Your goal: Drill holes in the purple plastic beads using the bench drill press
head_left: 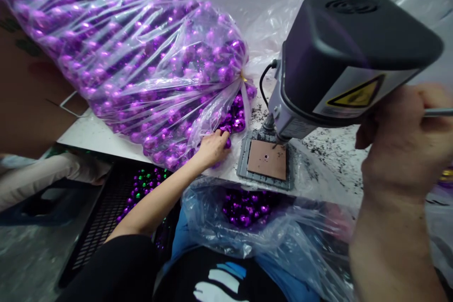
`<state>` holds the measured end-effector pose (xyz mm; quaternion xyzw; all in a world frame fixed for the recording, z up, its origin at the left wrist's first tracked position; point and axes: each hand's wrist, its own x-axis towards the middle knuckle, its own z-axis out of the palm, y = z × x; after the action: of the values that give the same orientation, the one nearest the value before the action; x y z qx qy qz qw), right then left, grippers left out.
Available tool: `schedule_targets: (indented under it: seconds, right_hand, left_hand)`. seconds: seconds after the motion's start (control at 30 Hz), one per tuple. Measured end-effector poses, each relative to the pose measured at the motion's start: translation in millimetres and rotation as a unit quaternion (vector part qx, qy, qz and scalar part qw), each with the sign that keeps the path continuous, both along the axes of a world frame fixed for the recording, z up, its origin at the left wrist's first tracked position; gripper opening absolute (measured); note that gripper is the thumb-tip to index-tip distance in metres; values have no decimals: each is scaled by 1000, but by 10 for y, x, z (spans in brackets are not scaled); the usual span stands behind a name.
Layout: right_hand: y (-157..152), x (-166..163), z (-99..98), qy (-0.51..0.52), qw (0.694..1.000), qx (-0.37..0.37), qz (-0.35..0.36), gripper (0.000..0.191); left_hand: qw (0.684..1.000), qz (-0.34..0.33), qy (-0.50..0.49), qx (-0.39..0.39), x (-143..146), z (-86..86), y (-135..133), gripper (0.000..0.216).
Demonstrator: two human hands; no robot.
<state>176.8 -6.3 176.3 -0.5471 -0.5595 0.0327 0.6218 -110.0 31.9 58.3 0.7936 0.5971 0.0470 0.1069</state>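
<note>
Lighting: bright, cool, overhead. Glare streaked the clear bag (pixel 134 56) of beads. Wide-angle bending at edges; right hand (pixel 399 151) blurred, close.

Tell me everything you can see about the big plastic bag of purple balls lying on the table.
The big bag is thin clear plastic, wrinkled and glossy, packed full of shiny purple balls. It lies on its side on the white table, running from the upper left toward the middle. Its loose open end faces the black machine, and some balls show bare there. The left hand reaches into this opening and touches the balls. The bag's far end runs out of the picture.
</note>
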Motion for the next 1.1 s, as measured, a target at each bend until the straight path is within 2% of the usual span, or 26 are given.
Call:
schedule_targets:
  seconds: [0.1, 0.17, 0.23, 0.33, 0.43, 0.53, 0.67, 0.8, 0.97, 1.1]
  right_hand:
    - [-8, 6, 76, 7, 999, -24, 20, 41]
    - [7, 13, 107, 11, 999, -32, 24, 41]
    - [36, 15, 118, 25, 999, -30, 27, 41]
    - [78, 6, 121, 49, 998, -26, 33, 41]
    - [93, -11, 135, 52, 998, -34, 29, 42]
    - [98, -23, 160, 47, 998, -41, 26, 41]
    - [127, -15, 180, 63, 996, -40, 42, 39]
    - [152, 7, 185, 56, 996, -44, 55, 44]
    - [148, 6, 198, 57, 995, -53, 57, 48]
    - [147, -9, 228, 59, 995, -64, 53, 45]
  left_hand:
    - [976, -56, -212, -8, -50, 4, -17, 52]
    - [936, -80, -342, -33, -45, 12, -65, 57]
    - [897, -66, -432, -67, 6, 15, -124, 58]
    - [843, -34, -520, -133, 141, -1, -204, 61]
    - [785, -9, -574, -234, 293, -58, -241, 61]
    - [755, 35, -584, -296, 428, -146, -218, 62]
    - [765, 47, -577, -283, 592, -255, -127, 60]
    - [813, 26, -527, -247, 742, -328, -64, 51]
    - [896, -1, -434, -95, 842, -398, -87, 40]
    - [921, -36, -388, -27, 854, -424, -167, 39]
